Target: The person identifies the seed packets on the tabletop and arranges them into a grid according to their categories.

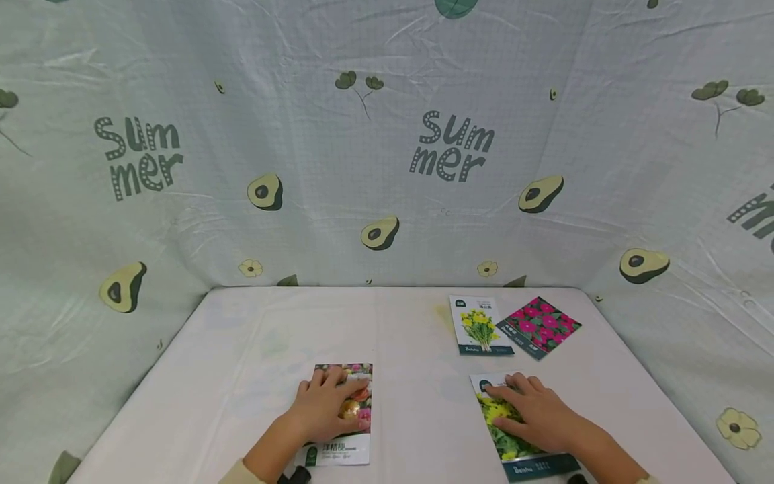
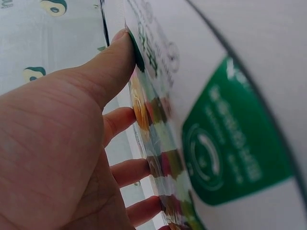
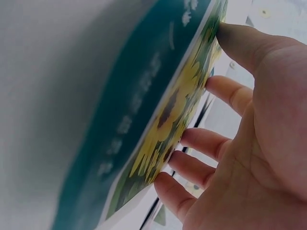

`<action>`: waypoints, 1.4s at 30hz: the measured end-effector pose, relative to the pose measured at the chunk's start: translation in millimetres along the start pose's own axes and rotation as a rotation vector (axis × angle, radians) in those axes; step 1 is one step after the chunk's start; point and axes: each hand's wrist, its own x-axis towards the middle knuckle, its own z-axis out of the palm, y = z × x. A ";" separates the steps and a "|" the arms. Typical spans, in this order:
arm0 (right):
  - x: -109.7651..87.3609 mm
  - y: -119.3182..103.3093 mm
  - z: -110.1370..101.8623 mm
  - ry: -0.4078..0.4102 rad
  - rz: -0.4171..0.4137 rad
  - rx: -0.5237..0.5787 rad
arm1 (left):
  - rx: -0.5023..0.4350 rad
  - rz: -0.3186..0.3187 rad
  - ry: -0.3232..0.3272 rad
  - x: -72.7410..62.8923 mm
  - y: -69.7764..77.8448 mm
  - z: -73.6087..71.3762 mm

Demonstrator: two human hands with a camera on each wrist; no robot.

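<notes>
My left hand (image 1: 320, 407) rests on a flower seed packet (image 1: 345, 456) printed with pink, red and orange blooms above a white band. In the left wrist view the thumb and fingertips touch its face, fingers spread and only slightly bent. On the right side, my right hand (image 1: 541, 418) lies over a yellow-flower seed packet (image 1: 506, 445) with a dark teal band at its near end. The right wrist view shows those fingertips (image 3: 165, 184) touching the printed face, apart from one another. Each hand covers part of its packet.
Beyond my right hand lie a seed packet with a yellow bouquet (image 1: 480, 327) and a tilted one with magenta flowers (image 1: 543, 324), their edges close together. The white table (image 1: 411, 430) meets a pale curtain (image 1: 326, 148) printed with avocados at its back and sides.
</notes>
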 end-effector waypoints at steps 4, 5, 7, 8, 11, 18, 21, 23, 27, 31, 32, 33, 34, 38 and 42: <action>2.1 -4.6 -1.3 -0.002 0.015 -0.012 | 0.007 0.010 0.013 0.6 -0.9 1.6; 2.6 -5.6 -1.4 -0.002 0.018 -0.015 | 0.009 0.011 0.017 0.8 -1.1 2.1; 3.6 -7.6 -1.2 0.001 0.019 -0.024 | 0.015 0.015 0.022 1.3 -1.7 2.9; 4.1 -8.4 -0.8 0.002 0.018 -0.027 | 0.017 0.017 0.022 1.6 -2.3 3.7; 5.1 -10.6 0.1 0.005 0.014 -0.024 | 0.014 0.013 0.020 1.7 -2.8 4.2; 7.6 -15.1 1.8 0.016 0.002 -0.034 | 0.010 0.002 0.020 1.4 -2.5 3.8; 8.0 -17.5 1.6 0.020 -0.005 -0.039 | 0.015 -0.001 0.022 1.8 -3.0 4.7; 8.4 -19.5 1.3 0.022 -0.011 -0.041 | 0.018 -0.001 0.022 1.9 -3.3 5.3; 10.3 -23.7 1.5 0.021 -0.011 -0.051 | 0.013 -0.004 0.024 2.0 -3.5 6.7; 12.7 -27.7 1.5 0.014 0.001 -0.051 | 0.006 -0.004 0.023 2.0 -3.2 5.7; 13.1 -28.7 1.2 0.012 -0.001 -0.044 | 0.004 -0.004 0.021 1.8 -3.1 5.1; 13.4 -29.8 0.9 0.010 0.000 -0.039 | 0.001 -0.004 0.019 1.7 -3.0 4.7; 13.6 -30.8 0.6 0.009 -0.003 -0.035 | 0.000 -0.002 0.018 1.8 -3.0 4.4; 14.5 -33.6 -0.3 0.006 -0.018 -0.020 | -0.002 0.000 0.012 1.7 -2.5 3.9; 16.6 -34.9 1.0 0.010 -0.031 -0.028 | 0.002 -0.005 0.014 1.8 -2.6 4.6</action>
